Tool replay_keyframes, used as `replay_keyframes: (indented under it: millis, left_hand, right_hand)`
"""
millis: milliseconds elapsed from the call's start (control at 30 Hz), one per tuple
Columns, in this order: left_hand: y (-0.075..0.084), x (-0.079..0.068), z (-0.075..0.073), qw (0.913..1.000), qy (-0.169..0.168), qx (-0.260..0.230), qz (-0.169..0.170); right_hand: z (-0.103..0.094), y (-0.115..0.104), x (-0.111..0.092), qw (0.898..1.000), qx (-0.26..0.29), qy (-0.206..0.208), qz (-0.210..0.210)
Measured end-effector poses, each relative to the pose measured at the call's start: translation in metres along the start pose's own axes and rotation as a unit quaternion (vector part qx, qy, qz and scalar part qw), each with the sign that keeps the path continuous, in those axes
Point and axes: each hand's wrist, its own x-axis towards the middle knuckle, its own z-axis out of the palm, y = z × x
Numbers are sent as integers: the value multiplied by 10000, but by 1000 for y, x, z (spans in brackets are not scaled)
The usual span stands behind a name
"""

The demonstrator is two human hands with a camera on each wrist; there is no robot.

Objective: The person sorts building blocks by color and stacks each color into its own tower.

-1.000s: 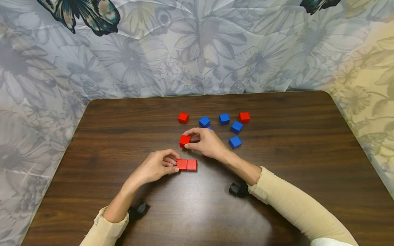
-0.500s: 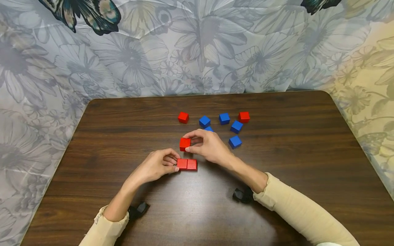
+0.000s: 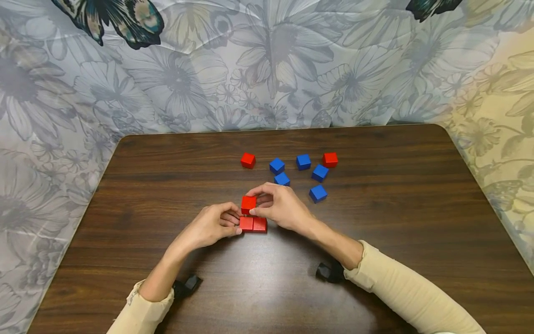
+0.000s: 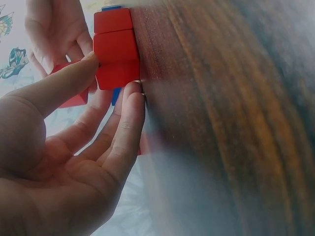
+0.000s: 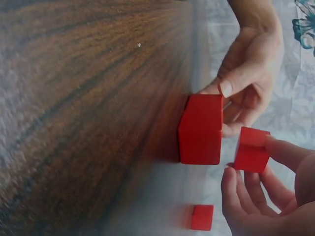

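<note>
Two red cubes, a left cube (image 3: 246, 224) and a right cube (image 3: 260, 224), sit flush side by side on the table. My left hand (image 3: 212, 226) pinches the left one, thumb and fingers at its near and far edges in the left wrist view. Between thumb and fingers, my right hand (image 3: 281, 205) holds another red cube (image 3: 248, 204). In the head view this cube is just beyond the pair, its lower edge close to them. The right wrist view shows the held cube (image 5: 252, 149) raised off the table, beside the pair (image 5: 201, 132).
Farther back on the brown wooden table (image 3: 167, 185) lie several blue cubes (image 3: 319, 193), a red cube (image 3: 248, 160) at the left and another red cube (image 3: 330, 160) at the right. A patterned cloth (image 3: 267, 83) hangs behind the far edge.
My right hand has brought its red cube toward me, closer to the pair, uncovering a blue cube behind it. My left hand has stayed put on the left cube.
</note>
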Motion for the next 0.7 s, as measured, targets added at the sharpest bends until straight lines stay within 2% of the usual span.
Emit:
replay_keyframes:
  millis: [467, 700]
  left_hand:
    - [0, -1, 0, 10000, -26, -5, -13]
    - [1, -1, 0, 10000, 14, 13, -83]
  right_hand:
    - [8, 1, -5, 9961, -841, -201, -169]
    - [9, 3, -6, 9963, -805, -206, -221]
